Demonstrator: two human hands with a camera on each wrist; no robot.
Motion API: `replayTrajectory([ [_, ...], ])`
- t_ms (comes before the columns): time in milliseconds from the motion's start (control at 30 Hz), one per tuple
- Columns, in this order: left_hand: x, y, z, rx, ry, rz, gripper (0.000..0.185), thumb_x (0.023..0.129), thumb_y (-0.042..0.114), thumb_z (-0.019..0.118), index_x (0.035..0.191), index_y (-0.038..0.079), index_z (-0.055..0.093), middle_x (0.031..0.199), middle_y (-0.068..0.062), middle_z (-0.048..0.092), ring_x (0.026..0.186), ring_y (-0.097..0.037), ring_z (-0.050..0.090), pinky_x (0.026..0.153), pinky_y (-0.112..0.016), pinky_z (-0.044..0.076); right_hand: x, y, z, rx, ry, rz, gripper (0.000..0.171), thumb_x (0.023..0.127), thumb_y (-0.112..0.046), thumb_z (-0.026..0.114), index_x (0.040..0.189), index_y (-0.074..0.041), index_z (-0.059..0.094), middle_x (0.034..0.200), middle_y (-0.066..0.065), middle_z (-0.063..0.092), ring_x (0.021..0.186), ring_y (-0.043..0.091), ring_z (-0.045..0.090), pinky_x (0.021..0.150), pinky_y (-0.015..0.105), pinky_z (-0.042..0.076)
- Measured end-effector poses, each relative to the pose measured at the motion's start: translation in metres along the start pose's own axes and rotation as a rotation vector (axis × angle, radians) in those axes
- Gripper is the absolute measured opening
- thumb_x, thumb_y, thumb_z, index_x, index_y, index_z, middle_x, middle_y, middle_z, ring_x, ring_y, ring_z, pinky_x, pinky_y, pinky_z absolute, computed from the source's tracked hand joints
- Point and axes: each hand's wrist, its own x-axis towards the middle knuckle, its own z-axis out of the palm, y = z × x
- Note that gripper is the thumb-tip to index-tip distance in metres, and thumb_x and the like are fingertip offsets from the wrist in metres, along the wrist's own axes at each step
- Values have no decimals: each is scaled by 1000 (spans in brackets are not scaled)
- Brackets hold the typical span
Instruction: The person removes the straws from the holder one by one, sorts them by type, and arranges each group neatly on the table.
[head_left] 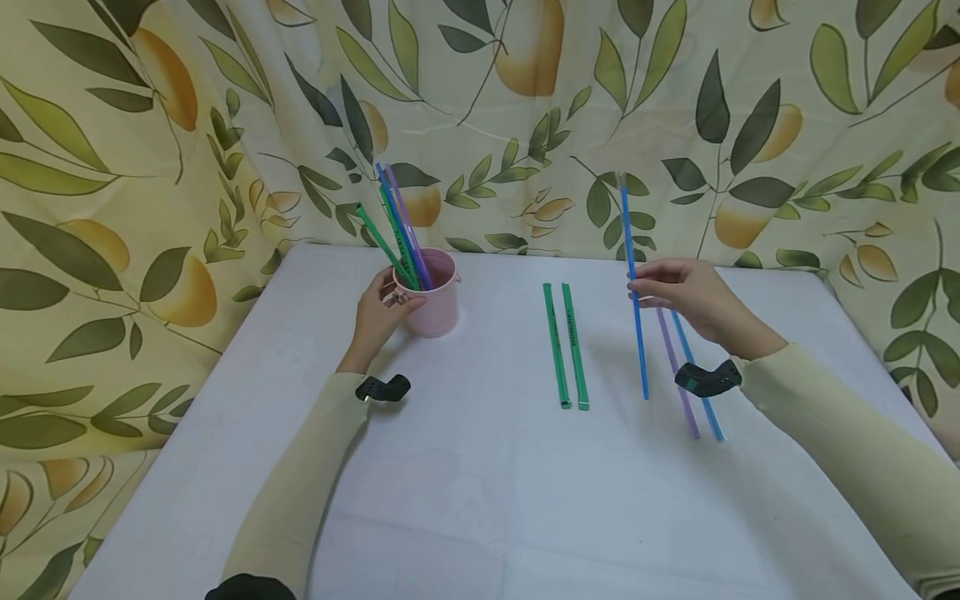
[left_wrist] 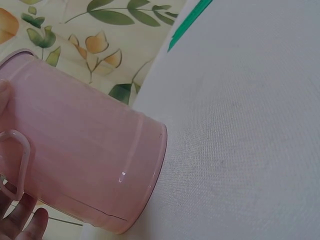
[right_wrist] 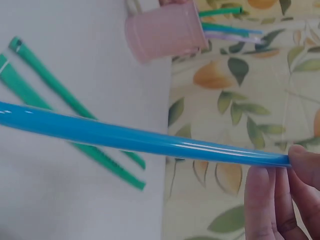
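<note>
My left hand (head_left: 378, 317) grips a small pink bucket (head_left: 441, 310) by its left side, close to the rim. Green, blue and purple straws (head_left: 397, 218) lean out of the bucket's top. In the left wrist view the bucket (left_wrist: 95, 145) shows its smooth wall and a small handle loop, with fingertips at the edge. Farther right, my right hand (head_left: 693, 300) pinches a blue straw (head_left: 636, 333) between thumb and fingers, holding it nearly upright. This blue straw (right_wrist: 150, 137) crosses the right wrist view, its surface shiny and smooth.
Two green straws (head_left: 557, 346) lie side by side mid-table. Beneath my right forearm lie a purple straw (head_left: 686, 408) and another blue straw (head_left: 712, 417). A white cloth (head_left: 465, 492) covers the table. Behind it hangs a curtain (head_left: 517, 142) printed with leaves and fruit.
</note>
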Motion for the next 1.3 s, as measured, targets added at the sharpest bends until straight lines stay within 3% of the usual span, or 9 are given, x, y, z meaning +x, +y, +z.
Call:
replayTrajectory([
  [267,0,0,0,-2,1,9,73,80,20,75,141,8,38,139,-15,46,127,-26,44,109,-36,41,-9,34,-33,-53,-8,60,53,89,-39,61,126,-1,53,87,-26,63,85,-6,64,85,17,53],
  [500,0,-1,0,7,4,-1,73,80,20,75,141,9,38,140,-14,45,128,-26,44,109,-34,41,-11,64,-56,-81,-44,141,60,92,-33,59,133,7,42,86,-28,61,82,-9,62,80,14,54],
  [800,-1,0,0,10,3,-4,74,79,23,75,142,10,38,141,-12,44,129,-25,44,109,-35,41,-13,94,-73,-104,-62,241,67,94,-33,56,139,10,32,82,-31,56,80,-11,60,90,24,53],
  [1033,-1,0,1,7,9,13,73,80,19,75,141,8,38,139,-15,45,127,-27,44,108,-35,42,-8,116,-78,-70,-54,293,67,94,-32,56,140,9,30,80,-30,57,78,-11,60,87,23,55],
  [1100,-2,0,1,3,9,14,72,80,19,75,141,8,39,139,-15,46,127,-27,45,108,-36,42,-7,121,-78,-49,-49,301,65,93,-31,57,139,9,32,78,-30,58,77,-10,60,85,22,55],
  [1200,-1,0,1,3,8,11,72,80,19,75,141,7,39,139,-15,46,127,-27,45,108,-36,42,-6,127,-77,-3,-44,314,50,92,-27,59,132,0,45,76,-28,60,77,-8,60,83,21,56],
  [1300,-1,0,1,4,8,4,72,80,20,75,141,7,38,139,-15,46,127,-27,45,108,-36,42,-5,132,-76,63,-43,316,16,92,-22,60,107,-18,62,75,-25,62,76,-6,61,79,19,56],
])
